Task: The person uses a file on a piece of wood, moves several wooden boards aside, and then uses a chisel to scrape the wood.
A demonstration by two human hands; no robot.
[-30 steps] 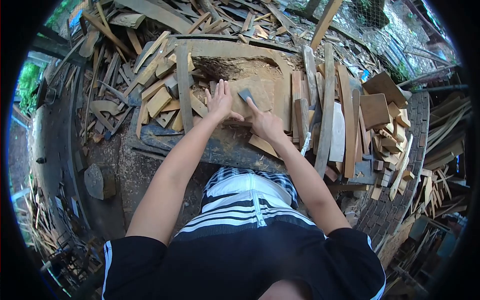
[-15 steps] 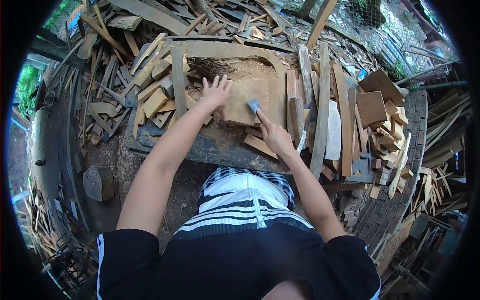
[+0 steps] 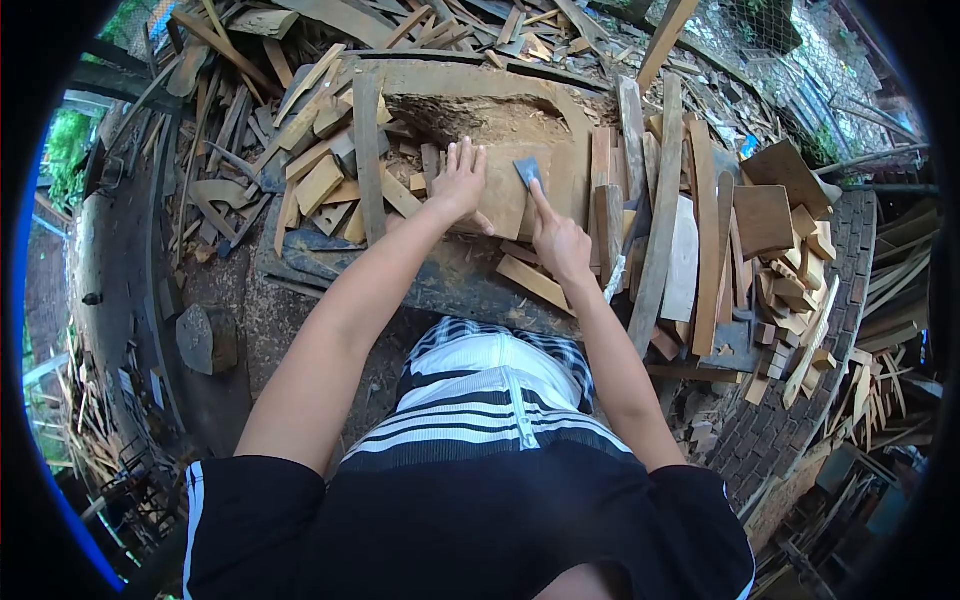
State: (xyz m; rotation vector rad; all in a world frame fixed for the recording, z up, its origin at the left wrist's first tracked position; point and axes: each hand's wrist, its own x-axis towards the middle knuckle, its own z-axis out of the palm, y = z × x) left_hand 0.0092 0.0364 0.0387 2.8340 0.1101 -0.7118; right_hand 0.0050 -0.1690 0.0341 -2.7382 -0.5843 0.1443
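Observation:
A pale, flat wooden board (image 3: 505, 190) lies on the workbench in front of me. My left hand (image 3: 460, 190) rests on its left side, fingers stretched forward and the thumb apart toward the near edge. In my right hand (image 3: 563, 245) is a flat blue-grey blade, which looks like a scraper (image 3: 527, 172). My index finger lies along it, and its wide end is over the right part of the board. The handle is hidden in my fist.
Offcuts (image 3: 320, 185) are heaped left of the board. Long planks (image 3: 657, 220) and stacked blocks (image 3: 790, 275) crowd the right side. A rough, hollowed wood slab (image 3: 480, 85) sits beyond the board. A loose wood strip (image 3: 537, 285) lies near the bench's front edge (image 3: 430, 310).
My right hand has moved forward with the scraper, away from my body. The left hand has shifted slightly right, and its thumb now shows. The whole view has shifted a little.

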